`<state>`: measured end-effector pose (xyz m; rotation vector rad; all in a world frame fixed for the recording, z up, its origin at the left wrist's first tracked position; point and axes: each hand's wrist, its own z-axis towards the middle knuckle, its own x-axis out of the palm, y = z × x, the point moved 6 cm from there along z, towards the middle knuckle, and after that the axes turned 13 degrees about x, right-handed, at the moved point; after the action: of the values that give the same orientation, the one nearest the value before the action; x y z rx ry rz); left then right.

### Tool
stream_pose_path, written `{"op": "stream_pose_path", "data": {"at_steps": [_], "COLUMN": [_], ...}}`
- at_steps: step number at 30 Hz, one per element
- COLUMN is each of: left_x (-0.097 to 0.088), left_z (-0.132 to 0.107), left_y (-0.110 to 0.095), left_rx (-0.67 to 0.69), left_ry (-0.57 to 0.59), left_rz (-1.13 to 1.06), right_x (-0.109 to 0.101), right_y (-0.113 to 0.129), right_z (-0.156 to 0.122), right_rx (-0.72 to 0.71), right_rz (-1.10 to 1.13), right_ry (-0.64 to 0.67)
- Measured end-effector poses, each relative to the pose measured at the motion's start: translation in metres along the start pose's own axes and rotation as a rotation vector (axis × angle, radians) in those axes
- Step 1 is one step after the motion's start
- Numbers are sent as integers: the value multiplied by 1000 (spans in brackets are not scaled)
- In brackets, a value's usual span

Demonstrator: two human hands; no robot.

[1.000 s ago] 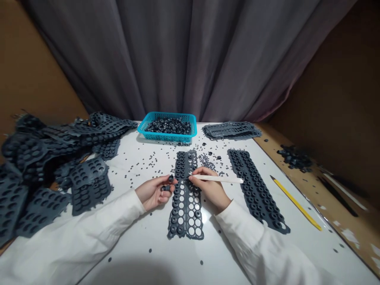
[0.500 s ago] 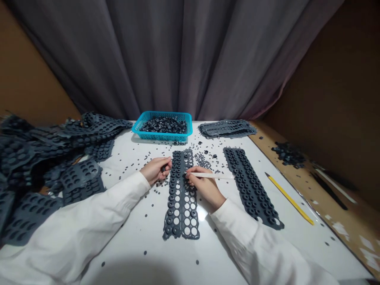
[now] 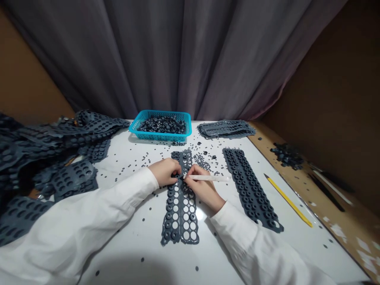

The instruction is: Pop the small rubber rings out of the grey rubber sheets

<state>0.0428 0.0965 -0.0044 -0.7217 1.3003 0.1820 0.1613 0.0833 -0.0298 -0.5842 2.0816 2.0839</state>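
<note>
Two white-sleeved arms meet over a dark rubber strip [image 3: 181, 206] on the white table [image 3: 142, 241], its near rows largely punched out to open holes, ring-shaped parts left in the far rows. The right hand [image 3: 202, 186] pinches a slim white stick [image 3: 208, 178] like a pen, tip pressed at the strip just left of the fingers; the left hand [image 3: 165, 171] is curled shut on the strip's edge beside that tip, and whether it holds loose rings cannot be told. The step in hand appears to be pushing rings free, row by row; the next push likely calls for the tip centred on a ring while the left hand pins the strip. Right of the grip lies an unworked strip [image 3: 251, 188], then a yellow pencil [image 3: 287, 200]; beyond the hands, scattered rubber dots [image 3: 142, 160] and a blue basket [image 3: 133, 127] of rings
</note>
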Motion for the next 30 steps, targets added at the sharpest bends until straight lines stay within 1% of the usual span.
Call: {"op": "stream_pose_path", "data": {"at_steps": [3, 8, 10, 12, 14, 15, 16, 17, 19, 20, 21, 22, 23, 25, 26, 28, 29, 30], "left_x": [2, 7, 10, 12, 12, 8, 3, -5, -17, -18, -17, -13, -8, 0, 3, 9, 12, 15], "left_z": [4, 12, 15, 15, 10, 5, -1, -9, -32, -43, -52, -56, -58, -54, -51, -41, -37, -33], "left_y": [-4, -11, -9, -4, 3, 10, 18, 30, 54, 64, 72, 75, 76, 71, 66, 57, 54, 52], "left_rx": [-7, 20, 27, 47, 73, 59, 14, -65, -269, -359, -428, -472, -500, -517, -516, -527, -549, -577], "left_ry": [88, 219, 236, 212, 130, 46, -75, -230, -554, -677, -757, -796, -810, -799, -776, -713, -684, -661], "left_rz": [77, 192, 204, 156, 21, -67, -159, -249, -445, -573, -732, -913, -1102, -1443, -1574, -1732, -1748, -1714], "right_x": [1, 2, 2, 1, 1, 1, 1, 1, 1, 1, 1, 1, 2, 1, 1, 1, 2, 3], "right_y": [0, 0, -1, -2, -3, -4, -4, -4, -5, -6, -7, -8, -8, -10, -11, -11, -12, -12], "right_z": [0, -1, -1, 0, 0, 0, 0, 0, 0, -1, 0, 0, 1, 5, 8, 13, 16, 18], "right_rx": [1, -24, -29, -26, -22, -21, -20, -16, 4, 15, 26, 37, 47, 64, 74, 93, 101, 106], "right_rz": [-31, -72, -93, -101, -99, -94, -88, -79, -51, -30, -3, 29, 66, 134, 158, 175, 171, 164], "right_ry": [-2, -13, -27, -39, -45, -49, -52, -54, -55, -48, -36, -25, -16, -16, -25, -36, -37, -36]}}
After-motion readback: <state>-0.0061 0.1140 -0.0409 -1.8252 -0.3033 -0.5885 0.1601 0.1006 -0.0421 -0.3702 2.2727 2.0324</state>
